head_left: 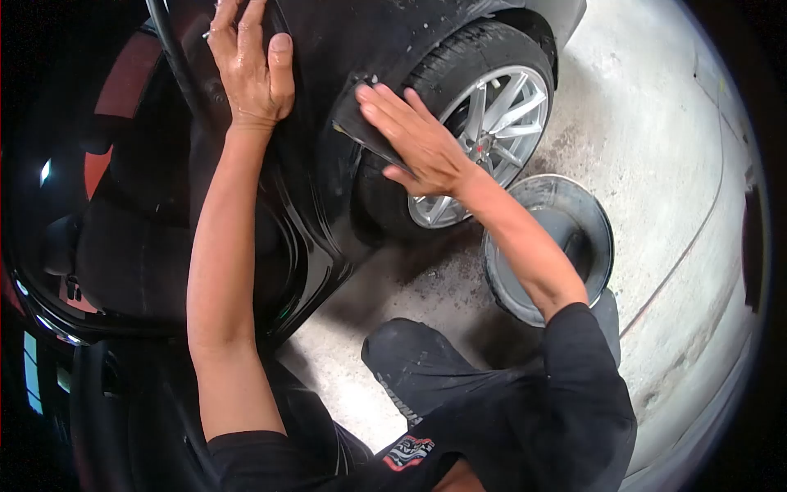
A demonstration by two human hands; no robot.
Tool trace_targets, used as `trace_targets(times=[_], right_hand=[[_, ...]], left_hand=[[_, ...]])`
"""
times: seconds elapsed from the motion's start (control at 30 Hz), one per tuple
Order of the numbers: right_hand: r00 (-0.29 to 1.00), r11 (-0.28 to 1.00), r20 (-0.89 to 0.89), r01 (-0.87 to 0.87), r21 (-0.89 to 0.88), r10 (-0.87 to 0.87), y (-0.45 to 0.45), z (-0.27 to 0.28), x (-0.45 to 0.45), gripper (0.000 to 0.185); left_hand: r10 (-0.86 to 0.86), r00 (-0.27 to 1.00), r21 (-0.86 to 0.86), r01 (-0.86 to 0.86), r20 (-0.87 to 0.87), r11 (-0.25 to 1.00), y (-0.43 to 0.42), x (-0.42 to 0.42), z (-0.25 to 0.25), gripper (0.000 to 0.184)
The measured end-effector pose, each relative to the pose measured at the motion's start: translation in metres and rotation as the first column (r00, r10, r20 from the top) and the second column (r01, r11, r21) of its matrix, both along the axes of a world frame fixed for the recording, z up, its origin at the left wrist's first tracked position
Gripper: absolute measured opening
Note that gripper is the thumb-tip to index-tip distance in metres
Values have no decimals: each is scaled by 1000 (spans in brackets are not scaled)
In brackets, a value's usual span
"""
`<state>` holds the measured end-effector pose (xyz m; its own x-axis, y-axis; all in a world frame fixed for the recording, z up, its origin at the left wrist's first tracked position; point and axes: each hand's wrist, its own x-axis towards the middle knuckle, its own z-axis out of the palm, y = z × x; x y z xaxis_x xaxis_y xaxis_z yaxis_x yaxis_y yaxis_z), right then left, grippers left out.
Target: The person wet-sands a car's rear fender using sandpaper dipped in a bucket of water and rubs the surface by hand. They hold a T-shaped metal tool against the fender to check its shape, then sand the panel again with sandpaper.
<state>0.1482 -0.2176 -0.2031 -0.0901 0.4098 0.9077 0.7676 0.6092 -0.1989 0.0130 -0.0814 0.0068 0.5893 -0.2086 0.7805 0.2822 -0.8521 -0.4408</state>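
My left hand lies on the black car body panel beside the door opening, its wet fingers stretched out. A small pale bit shows at the edge of those fingers; I cannot make out what it is. Lower on the panel, next to the wheel arch, my right hand presses a dark sheet of sandpaper against the bodywork. Its fingers lie along the top of the sheet, with the thumb at the lower edge. Several pale specks and wet marks show on the panel near the fingertips.
Right of my hands is the car's wheel, a black tire on a silver rim. Under my right forearm a dark bucket stands on the wet, stained concrete floor. At left, the open doorway shows a dark seat.
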Motion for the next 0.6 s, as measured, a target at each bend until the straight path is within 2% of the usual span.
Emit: trace_targets(times=[0.03, 0.17, 0.3, 0.47, 0.57, 0.6], right_hand=[[999, 999, 43, 0, -41, 1, -4, -7, 6, 81], [994, 992, -50, -89, 88, 94, 9, 18, -9, 80], [999, 999, 25, -20, -45, 21, -3, -2, 10, 78], [989, 990, -110, -84, 117, 97, 7, 20, -16, 79], [999, 1000, 33, 8, -7, -8, -6, 8, 6, 78], [1000, 1000, -1, -8, 23, 8, -3, 11, 4, 78]], left_hand=[[0, 1000, 2, 0, -11, 1000, 1, -2, 0, 66], [19, 1000, 4, -19, -8, 1000, -1, -2, 0, 66], [25, 1000, 21, -25, -8, 999, -2, -1, 2, 66], [18, 1000, 5, -18, 3, 1000, -1, 0, -1, 67], [38, 999, 20, -38, -5, 999, 0, -1, 0, 68], [45, 999, 24, -45, -2, 999, 0, -1, 1, 68]])
